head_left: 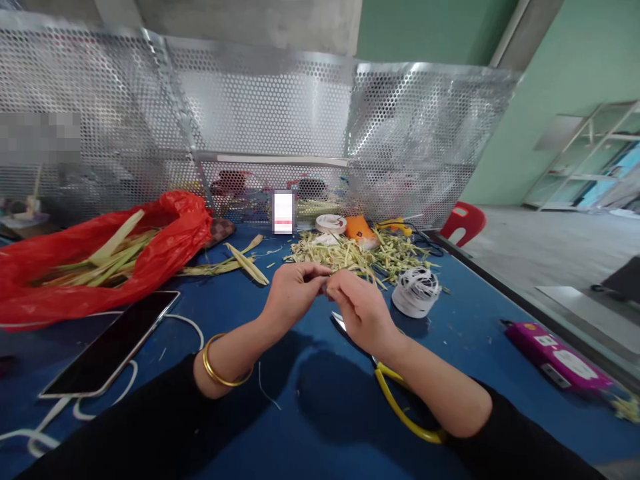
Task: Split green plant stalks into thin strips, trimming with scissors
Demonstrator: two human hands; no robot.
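My left hand (pixel 295 293) and my right hand (pixel 361 310) meet above the middle of the blue table (pixel 225 433). Both have their fingertips pinched together, almost touching; whatever is between them is too small or hidden to name. Below my right hand and forearm lie scissors (pixel 400 407) with yellow handles, blades pointing away, partly covered. Just beyond the hands spreads a heap of cut pale-green husk strips (pixel 345 257). A white roll of tangled ribbon or string (pixel 416 293) stands to the right of my right hand.
At left are a red plastic bag (pixel 185 213) of long husks (pixel 115 257) and a tablet-like device (pixel 113 343) with a white cable (pixel 133 380). A tape roll (pixel 331 224), an orange packet (pixel 360 231) and a lit screen (pixel 283 213) stand before the perforated metal panel (pixel 270 100). A purple packet (pixel 560 357) lies right.
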